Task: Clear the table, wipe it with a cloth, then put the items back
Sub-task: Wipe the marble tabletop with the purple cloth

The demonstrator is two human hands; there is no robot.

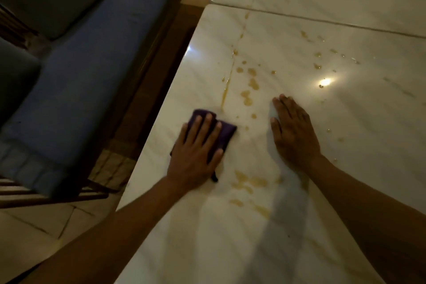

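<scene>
My left hand [196, 152] presses the cloth [221, 131] flat near the bench [345, 168] edge, fingers straight. My right hand [295, 136] rests flat beside the spills [251, 83], fingers straight, holding nothing.

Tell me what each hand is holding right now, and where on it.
Neither grips anything. The left hand presses flat on the middle of the purple cloth; the right hand rests open on the table.

Blue cushioned bench [96, 57] at left, pale tiled floor [34, 226], dim warm light
</scene>
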